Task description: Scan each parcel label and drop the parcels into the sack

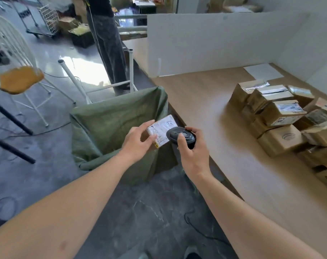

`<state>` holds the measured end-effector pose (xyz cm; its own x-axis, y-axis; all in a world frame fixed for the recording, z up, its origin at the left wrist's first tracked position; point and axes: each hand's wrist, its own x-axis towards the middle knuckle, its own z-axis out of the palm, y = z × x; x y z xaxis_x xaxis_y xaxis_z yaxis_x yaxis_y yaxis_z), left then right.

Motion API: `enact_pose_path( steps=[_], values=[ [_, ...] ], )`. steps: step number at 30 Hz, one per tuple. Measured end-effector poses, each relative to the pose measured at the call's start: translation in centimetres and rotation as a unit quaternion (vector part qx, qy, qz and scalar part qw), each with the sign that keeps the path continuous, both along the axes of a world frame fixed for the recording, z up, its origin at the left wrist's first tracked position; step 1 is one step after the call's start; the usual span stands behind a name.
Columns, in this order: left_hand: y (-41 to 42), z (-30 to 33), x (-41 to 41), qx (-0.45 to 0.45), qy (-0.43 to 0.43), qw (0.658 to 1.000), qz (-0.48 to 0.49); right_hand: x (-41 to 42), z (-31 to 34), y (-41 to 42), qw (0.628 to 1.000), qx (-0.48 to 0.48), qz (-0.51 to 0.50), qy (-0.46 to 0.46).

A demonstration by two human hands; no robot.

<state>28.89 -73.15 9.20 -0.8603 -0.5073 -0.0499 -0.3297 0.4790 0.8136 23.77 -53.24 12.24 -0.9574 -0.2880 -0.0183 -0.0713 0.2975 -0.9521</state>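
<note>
— Above the open mouth of the sack (110, 126), what is being held?

— A small parcel (161, 130), flat and boxy, its white label turned up. The left hand (138, 141) pinches it by the near edge, thumb on one side and fingers on the other, so the printed face stays uncovered.

— And the other hand?

— The right hand (191, 148) is wrapped round a black scanner (180, 136), whose head hangs just over the label's right end, a finger resting on top. Both hands are close together, each clamped on its own thing. My guess is that the scan is in hand at this moment, and holding the parcel over the sack means it need only be let go afterwards.

— How does the label look?

— White, with dark print in rows, some handwritten marks near the far corner and a yellow strip along the near edge. The print is too blurred to read.

— Where does the sack stand?

— It is green and hangs open on a white frame, right beside the desk (205, 109). On the desk, well apart to the right, lies a pile of brown cardboard parcels (282, 120), taped and labelled, apparently waiting. A white sheet (262, 71) lies further back. Another person (106, 42) stands beyond the sack.
</note>
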Motion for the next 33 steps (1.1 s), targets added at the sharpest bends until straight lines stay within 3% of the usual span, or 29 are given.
enact_pose_path(
  steps=[7,21,28,33],
  values=[
    [-7.6,-1.8,-0.4,-0.007,-0.05,0.998,0.045,-2.6,-1.6,-6.9,0.999,0.004,0.027,-0.031],
    [-17.0,-12.1,-9.8,0.039,-0.172,0.98,0.09,-13.7,-9.9,-16.3,0.991,0.024,0.056,-0.119],
    [-18.4,-17.1,-14.1,0.093,-0.179,0.978,0.059,-15.9,-12.5,-18.4,0.987,0.054,0.034,-0.146],
    [-17.8,-19.1,-17.0,0.085,-0.197,0.975,-0.051,-16.5,-13.6,-18.7,0.987,0.063,-0.015,-0.15]
  ],
)
